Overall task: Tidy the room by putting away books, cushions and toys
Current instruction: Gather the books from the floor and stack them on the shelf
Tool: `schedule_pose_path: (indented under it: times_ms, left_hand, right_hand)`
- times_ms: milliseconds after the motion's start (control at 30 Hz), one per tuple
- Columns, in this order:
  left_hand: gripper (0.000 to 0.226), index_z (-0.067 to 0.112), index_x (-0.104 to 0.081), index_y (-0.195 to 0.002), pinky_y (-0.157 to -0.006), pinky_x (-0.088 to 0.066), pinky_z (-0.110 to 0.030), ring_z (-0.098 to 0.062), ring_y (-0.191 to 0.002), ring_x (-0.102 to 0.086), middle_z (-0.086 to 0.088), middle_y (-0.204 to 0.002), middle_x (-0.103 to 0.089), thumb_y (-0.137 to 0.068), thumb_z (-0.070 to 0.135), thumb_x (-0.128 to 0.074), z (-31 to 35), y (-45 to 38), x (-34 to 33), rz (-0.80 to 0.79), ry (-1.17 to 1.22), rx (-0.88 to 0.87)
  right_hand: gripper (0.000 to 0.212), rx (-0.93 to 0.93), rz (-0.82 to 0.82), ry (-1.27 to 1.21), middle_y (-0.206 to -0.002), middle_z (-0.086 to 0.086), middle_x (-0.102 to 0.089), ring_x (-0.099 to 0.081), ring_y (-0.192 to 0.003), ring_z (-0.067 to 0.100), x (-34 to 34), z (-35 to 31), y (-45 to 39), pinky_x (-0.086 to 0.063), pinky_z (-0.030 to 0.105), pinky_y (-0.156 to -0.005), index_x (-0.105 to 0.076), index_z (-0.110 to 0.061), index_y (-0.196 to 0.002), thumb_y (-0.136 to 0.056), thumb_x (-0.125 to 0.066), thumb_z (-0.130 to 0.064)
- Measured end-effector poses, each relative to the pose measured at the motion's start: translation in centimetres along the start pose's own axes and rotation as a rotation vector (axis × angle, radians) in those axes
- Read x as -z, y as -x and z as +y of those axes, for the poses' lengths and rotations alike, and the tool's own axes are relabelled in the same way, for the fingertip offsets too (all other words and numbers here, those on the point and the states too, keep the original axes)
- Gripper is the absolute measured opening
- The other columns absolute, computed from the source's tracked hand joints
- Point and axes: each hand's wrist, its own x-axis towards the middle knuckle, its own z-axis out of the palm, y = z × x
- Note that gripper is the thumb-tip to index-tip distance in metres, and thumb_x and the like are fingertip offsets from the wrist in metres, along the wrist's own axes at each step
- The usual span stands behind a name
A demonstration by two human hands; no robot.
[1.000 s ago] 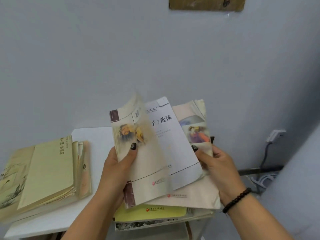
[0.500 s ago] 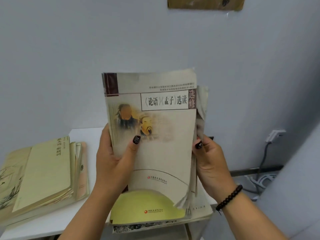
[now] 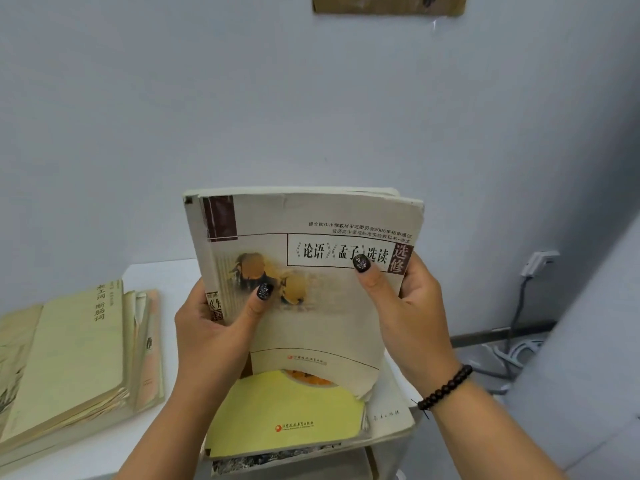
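Cream paperbacks (image 3: 311,306): we hold bundle upright, left hand (image 3: 211,334) gripping spine side, right hand (image 3: 412,317) gripping opposite edge, thumbs pressed on cover, squaring edges before stacking.

Book (image 3: 311,271) upright at centre, held above table (image 3: 162,275); left hand (image 3: 211,327) on its left edge, right hand (image 3: 412,317) on its right. Yellow book (image 3: 287,414) lies below, near, atop stacked books. Book pile (image 3: 69,368) on table, left. Wall socket (image 3: 538,263) far right.
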Motion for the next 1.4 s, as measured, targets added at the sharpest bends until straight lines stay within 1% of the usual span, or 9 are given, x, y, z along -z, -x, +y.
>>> schedule_pose_path:
  times_ms: [100,200,267,333,500,933,1100,1200,1400]
  left_hand:
    - [0.045,0.044,-0.070,-0.087,-0.066,-0.054,-0.015,-0.002,-0.080,-0.068,0.013,-0.086,-0.073,-0.056,0.077,-0.072,0.1,0.0,0.3,-0.088,0.034,0.000]
    - [0.056,0.035,-0.070,-0.093,-0.068,-0.056,-0.019,-0.008,-0.084,-0.069,0.007,-0.091,-0.074,-0.057,0.079,-0.070,-0.1,-0.1,0.4,-0.139,0.083,0.029]
    - [0.046,0.040,-0.068,-0.099,-0.074,-0.056,-0.022,-0.011,-0.091,-0.068,0.006,-0.098,-0.072,-0.066,0.072,-0.070,-0.2,-0.3,0.4,-0.157,0.096,0.030]
    - [0.030,0.044,-0.062,-0.108,-0.077,-0.055,-0.020,-0.010,-0.099,-0.064,0.008,-0.107,-0.068,-0.080,0.054,-0.067,-0.3,-0.4,0.3,-0.156,0.081,-0.001]
    - [0.041,0.039,-0.057,-0.120,-0.080,-0.054,-0.026,-0.008,-0.102,-0.062,0.010,-0.113,-0.066,-0.080,0.050,-0.060,-0.9,-0.7,0.4,-0.154,0.073,0.005]
    - [0.038,0.041,-0.060,-0.116,-0.080,-0.057,-0.027,-0.014,-0.103,-0.064,0.006,-0.114,-0.067,-0.079,0.051,-0.060,-1.0,-0.6,0.6,-0.160,0.084,0.005]
    - [0.038,0.039,-0.061,-0.116,-0.081,-0.056,-0.035,-0.017,-0.103,-0.064,0.005,-0.113,-0.067,-0.079,0.050,-0.060,-0.9,-0.6,0.6,-0.159,0.088,0.006]
    - [0.036,0.040,-0.062,-0.114,-0.083,-0.057,-0.033,-0.017,-0.102,-0.065,0.004,-0.112,-0.068,-0.080,0.049,-0.060,-0.9,-0.5,0.6,-0.159,0.096,-0.001]
    - [0.028,0.042,-0.063,-0.112,-0.083,-0.057,-0.028,-0.014,-0.102,-0.065,0.007,-0.111,-0.069,-0.084,0.043,-0.064,-0.7,-0.5,0.5,-0.163,0.116,-0.001]
  right_hand:
    - [0.054,0.153,0.030,0.114,-0.129,-0.012,-0.060,-0.055,-0.120,0.002,-0.6,0.4,0.5,-0.049,0.020,-0.095,-0.043,-0.022,-0.137,-0.087,-0.064,-0.024]
    - [0.082,0.417,0.038,0.325,-0.156,-0.017,-0.019,-0.027,-0.141,0.000,-1.4,1.6,1.0,-0.035,0.023,-0.111,-0.007,-0.023,-0.153,-0.092,-0.062,-0.014]
    - [0.089,0.587,0.049,0.507,-0.158,0.003,-0.014,-0.018,-0.144,0.001,-1.5,2.1,1.1,-0.025,0.012,-0.111,-0.001,-0.022,-0.154,-0.089,-0.061,-0.010]
    - [0.080,0.675,0.018,0.592,-0.152,0.023,-0.017,-0.018,-0.146,0.009,-1.5,2.5,1.2,-0.025,0.011,-0.111,-0.013,-0.028,-0.153,-0.090,-0.059,-0.011]
    - [0.054,0.699,-0.036,0.549,-0.149,0.010,-0.021,-0.035,-0.140,0.025,-1.0,2.9,1.2,-0.039,0.021,-0.108,-0.041,-0.020,-0.138,-0.088,-0.058,-0.009]
    - [0.044,0.659,0.028,0.564,-0.137,0.012,-0.037,-0.040,-0.128,-0.002,0.0,3.6,1.4,-0.046,0.014,-0.094,-0.046,-0.009,-0.129,-0.087,-0.057,-0.012]
    - [0.055,0.624,-0.021,0.614,-0.145,0.021,-0.034,-0.043,-0.133,0.018,0.6,4.2,1.2,-0.052,0.029,-0.096,-0.036,-0.005,-0.141,-0.090,-0.055,-0.015]
    - [0.060,0.626,-0.039,0.668,-0.147,0.019,-0.031,-0.041,-0.133,0.009,1.0,4.3,0.9,-0.049,0.022,-0.097,-0.035,0.002,-0.143,-0.091,-0.055,-0.019]
    - [0.054,0.670,-0.002,0.769,-0.129,0.009,-0.036,-0.055,-0.097,0.022,1.5,4.3,0.3,-0.056,0.029,-0.070,-0.053,0.010,-0.128,-0.087,-0.058,-0.024]
